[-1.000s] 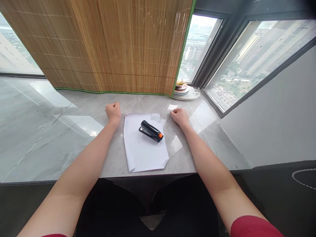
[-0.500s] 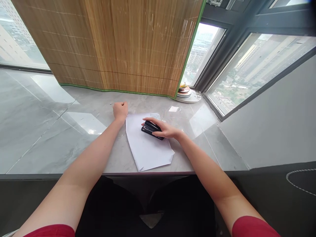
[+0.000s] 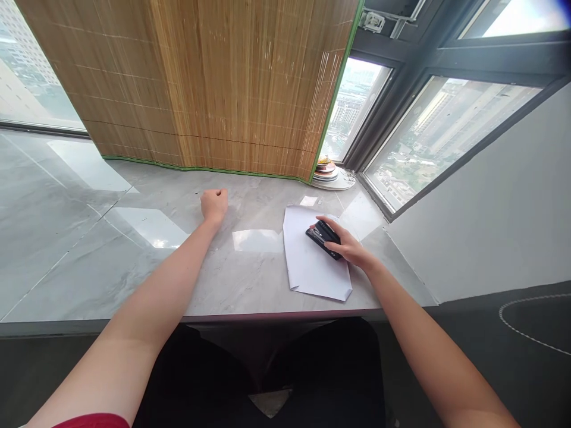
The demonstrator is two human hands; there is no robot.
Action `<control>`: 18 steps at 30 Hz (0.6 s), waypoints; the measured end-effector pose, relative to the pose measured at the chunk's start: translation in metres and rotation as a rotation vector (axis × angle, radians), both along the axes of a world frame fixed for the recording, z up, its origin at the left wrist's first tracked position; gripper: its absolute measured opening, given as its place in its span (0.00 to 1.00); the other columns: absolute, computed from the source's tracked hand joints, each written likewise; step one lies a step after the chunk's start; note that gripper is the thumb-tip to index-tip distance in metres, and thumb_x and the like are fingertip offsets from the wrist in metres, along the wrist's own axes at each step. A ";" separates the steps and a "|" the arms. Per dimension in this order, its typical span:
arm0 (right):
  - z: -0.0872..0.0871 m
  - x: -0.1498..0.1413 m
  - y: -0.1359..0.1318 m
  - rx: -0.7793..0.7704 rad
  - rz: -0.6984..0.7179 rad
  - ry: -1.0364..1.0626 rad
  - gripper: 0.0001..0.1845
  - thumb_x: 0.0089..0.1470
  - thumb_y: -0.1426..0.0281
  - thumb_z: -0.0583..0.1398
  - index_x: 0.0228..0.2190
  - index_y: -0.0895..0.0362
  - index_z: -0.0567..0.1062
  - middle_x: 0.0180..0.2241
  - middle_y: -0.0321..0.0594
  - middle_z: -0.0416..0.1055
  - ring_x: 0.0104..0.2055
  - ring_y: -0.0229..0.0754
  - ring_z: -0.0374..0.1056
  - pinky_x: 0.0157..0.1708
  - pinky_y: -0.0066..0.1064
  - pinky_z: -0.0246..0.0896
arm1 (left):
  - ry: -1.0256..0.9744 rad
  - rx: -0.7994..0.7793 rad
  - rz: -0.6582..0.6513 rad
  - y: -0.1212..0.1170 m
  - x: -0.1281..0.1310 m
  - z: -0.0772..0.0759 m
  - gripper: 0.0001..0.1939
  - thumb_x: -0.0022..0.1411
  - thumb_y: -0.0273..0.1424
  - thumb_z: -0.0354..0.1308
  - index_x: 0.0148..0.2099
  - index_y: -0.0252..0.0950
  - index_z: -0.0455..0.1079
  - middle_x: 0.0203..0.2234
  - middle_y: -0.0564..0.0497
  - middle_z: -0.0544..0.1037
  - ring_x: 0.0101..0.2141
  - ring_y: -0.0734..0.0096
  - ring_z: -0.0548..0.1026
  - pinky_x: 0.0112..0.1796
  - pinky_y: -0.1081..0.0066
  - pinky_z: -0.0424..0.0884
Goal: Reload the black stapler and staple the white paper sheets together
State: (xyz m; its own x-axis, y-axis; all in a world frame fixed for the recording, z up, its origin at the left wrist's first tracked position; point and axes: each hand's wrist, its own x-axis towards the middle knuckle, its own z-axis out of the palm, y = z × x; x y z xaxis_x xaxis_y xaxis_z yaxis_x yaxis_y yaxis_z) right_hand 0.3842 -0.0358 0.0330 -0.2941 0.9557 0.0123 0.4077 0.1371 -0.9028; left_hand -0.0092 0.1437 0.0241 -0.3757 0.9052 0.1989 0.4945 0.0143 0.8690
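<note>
The right hand (image 3: 350, 245) is holding a black stapler (image 3: 322, 232) over the right-hand part of the white paper (image 3: 312, 270), which is lying flat on the grey marble-tiled desk (image 3: 254, 276). Its grip is fitting snugly round the body, with the fingers running along the far side and the thumb bearing on the near side. The stapler's front end is pointing away from the person and to the left, and it appears to be resting on the paper (whether it is hovering slightly, this angle is not telling).

As far as things are showing, taking hold of the stapler is standing as done. Using it is showing no trace: the paper's visible edges are lying outside the stapler's mouth, and I am making out no staple in it. The two near corners are turning over in small folds, and I cannot tell whether one sheet or several are lying there.

The left hand (image 3: 215, 204) is taking no part. It is resting on the desk as a tight fist, well apart from the paper, and nothing is showing in its grip. Beyond, a bamboo blind (image 3: 214, 89) is hanging beside a stack of plates (image 3: 327, 173).
</note>
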 end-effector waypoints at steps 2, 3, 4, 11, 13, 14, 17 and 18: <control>0.000 0.013 -0.001 0.017 -0.013 0.017 0.46 0.58 0.58 0.67 0.74 0.45 0.61 0.67 0.45 0.73 0.69 0.56 0.69 0.70 0.49 0.62 | 0.002 0.002 -0.001 0.000 0.000 0.000 0.21 0.63 0.27 0.53 0.22 0.41 0.45 0.21 0.55 0.44 0.25 0.72 0.44 0.27 0.63 0.41; 0.000 0.019 0.002 0.046 -0.047 0.029 0.43 0.59 0.54 0.67 0.72 0.45 0.65 0.65 0.45 0.75 0.67 0.56 0.71 0.67 0.48 0.65 | -0.001 0.002 -0.005 0.001 -0.001 -0.001 0.21 0.63 0.28 0.53 0.22 0.41 0.45 0.21 0.55 0.45 0.25 0.72 0.44 0.27 0.64 0.41; -0.001 0.026 0.006 0.094 -0.127 0.039 0.37 0.60 0.50 0.64 0.67 0.46 0.70 0.60 0.46 0.77 0.63 0.55 0.72 0.62 0.46 0.68 | -0.007 0.001 -0.013 0.001 -0.001 -0.001 0.21 0.63 0.28 0.53 0.22 0.41 0.45 0.21 0.55 0.45 0.25 0.72 0.44 0.27 0.64 0.41; -0.024 0.074 0.044 0.191 -0.926 -0.436 0.22 0.61 0.59 0.57 0.19 0.50 0.55 0.20 0.34 0.54 0.27 0.42 0.53 0.32 0.36 0.50 | -0.008 0.006 -0.001 0.006 -0.005 -0.005 0.21 0.63 0.29 0.53 0.22 0.41 0.45 0.21 0.55 0.45 0.26 0.72 0.45 0.26 0.65 0.41; -0.030 0.077 0.048 0.144 -0.849 -0.570 0.22 0.58 0.62 0.57 0.18 0.51 0.55 0.19 0.34 0.55 0.28 0.41 0.52 0.31 0.36 0.46 | 0.000 0.007 0.000 0.007 -0.005 -0.007 0.21 0.63 0.30 0.53 0.23 0.42 0.45 0.21 0.55 0.45 0.26 0.72 0.45 0.26 0.65 0.42; -0.032 0.077 0.048 0.135 -0.824 -0.612 0.21 0.58 0.62 0.57 0.18 0.51 0.57 0.19 0.35 0.57 0.28 0.42 0.54 0.31 0.36 0.46 | 0.004 0.009 0.002 0.007 -0.005 -0.007 0.21 0.63 0.30 0.53 0.23 0.42 0.45 0.21 0.55 0.45 0.26 0.72 0.45 0.26 0.65 0.42; -0.033 0.076 0.049 0.122 -0.825 -0.655 0.19 0.58 0.62 0.57 0.18 0.51 0.60 0.19 0.36 0.61 0.29 0.43 0.58 0.31 0.36 0.46 | 0.023 0.013 0.002 0.007 -0.007 -0.009 0.20 0.63 0.31 0.52 0.24 0.42 0.44 0.22 0.55 0.45 0.26 0.72 0.45 0.26 0.66 0.43; -0.033 0.076 0.049 0.123 -0.834 -0.658 0.19 0.58 0.62 0.57 0.18 0.51 0.61 0.20 0.37 0.62 0.29 0.43 0.58 0.31 0.35 0.46 | 0.032 0.013 -0.001 0.007 -0.007 -0.009 0.20 0.64 0.31 0.52 0.24 0.42 0.44 0.22 0.55 0.45 0.26 0.72 0.45 0.26 0.66 0.43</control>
